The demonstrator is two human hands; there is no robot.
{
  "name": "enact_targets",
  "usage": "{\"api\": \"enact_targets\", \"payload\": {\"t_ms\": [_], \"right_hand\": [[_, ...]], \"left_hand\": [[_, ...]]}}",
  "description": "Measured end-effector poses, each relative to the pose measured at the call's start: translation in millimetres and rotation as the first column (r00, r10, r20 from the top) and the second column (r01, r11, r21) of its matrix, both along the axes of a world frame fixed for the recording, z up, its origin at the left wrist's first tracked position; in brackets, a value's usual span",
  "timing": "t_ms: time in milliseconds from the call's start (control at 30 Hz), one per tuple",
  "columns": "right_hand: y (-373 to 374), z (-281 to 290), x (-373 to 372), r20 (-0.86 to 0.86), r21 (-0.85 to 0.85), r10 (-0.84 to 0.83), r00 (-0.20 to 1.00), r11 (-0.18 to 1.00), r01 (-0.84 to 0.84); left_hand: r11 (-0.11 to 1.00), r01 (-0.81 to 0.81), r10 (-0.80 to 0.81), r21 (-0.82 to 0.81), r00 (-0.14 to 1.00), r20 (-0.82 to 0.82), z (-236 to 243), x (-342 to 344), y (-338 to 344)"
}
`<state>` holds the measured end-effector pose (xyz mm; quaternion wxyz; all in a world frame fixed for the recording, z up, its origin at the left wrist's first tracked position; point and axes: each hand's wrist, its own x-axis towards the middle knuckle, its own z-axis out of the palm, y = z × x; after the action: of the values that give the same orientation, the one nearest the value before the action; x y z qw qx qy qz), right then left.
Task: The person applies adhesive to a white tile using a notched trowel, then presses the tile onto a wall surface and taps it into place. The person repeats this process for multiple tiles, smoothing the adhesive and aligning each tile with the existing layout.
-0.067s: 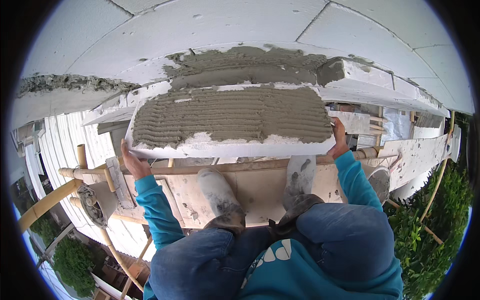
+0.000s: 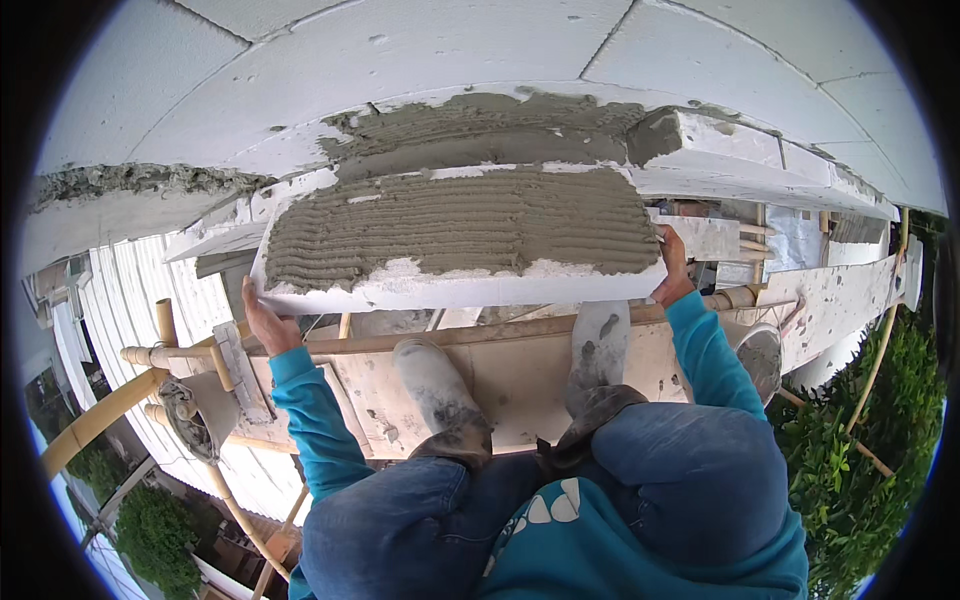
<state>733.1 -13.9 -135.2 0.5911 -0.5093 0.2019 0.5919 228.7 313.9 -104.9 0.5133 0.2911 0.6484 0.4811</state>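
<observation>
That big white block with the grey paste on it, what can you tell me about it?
The white block is a long, thick slab, apparently lightweight masonry, with chipped edges. Its broad upper face is coated in wet-looking grey mortar combed into lengthwise ridges. It is held roughly level in front of the white block wall, near a mortar-smeared ledge. The left hand grips its left end and the right hand its right end, above the plank scaffold.

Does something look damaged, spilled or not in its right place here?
Nothing looks truly wrong. The left hand and right hand hold the white block by its ends, its combed mortar patchy along the near edge. Mortar splashes stain the plank and boots.
</observation>
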Motion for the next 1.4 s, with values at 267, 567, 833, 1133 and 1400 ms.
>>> {"api": "enact_targets", "payload": {"t_ms": [267, 567, 833, 1133, 1400], "right_hand": [[17, -47, 49, 0.131, 0.180, -0.216, 0.968, 0.965, 0.191], [56, -37, 71, 0.171, 0.145, -0.247, 0.954, 0.964, 0.223], [82, -17, 52, 0.073, 0.449, -0.343, 0.936, 0.850, 0.277], [127, -18, -3, 0.376, 0.273, -0.424, 0.824, 0.901, 0.338], [166, -51, -15, 0.438, 0.252, -0.542, 0.717, 0.840, 0.481]], "left_hand": [[0.999, -0.015, 0.017, 0.031, 0.999, -0.045, -15, 87, 52], [0.997, 0.048, -0.054, -0.064, 0.993, -0.108, -34, 102, 85], [0.837, 0.543, -0.544, -0.070, 0.808, -0.226, -37, 109, 123], [0.506, 0.632, -0.853, -0.588, 0.470, -0.228, 18, 116, 131], [0.445, 0.613, -0.891, -0.653, 0.379, -0.251, 1, 107, 163]]}}
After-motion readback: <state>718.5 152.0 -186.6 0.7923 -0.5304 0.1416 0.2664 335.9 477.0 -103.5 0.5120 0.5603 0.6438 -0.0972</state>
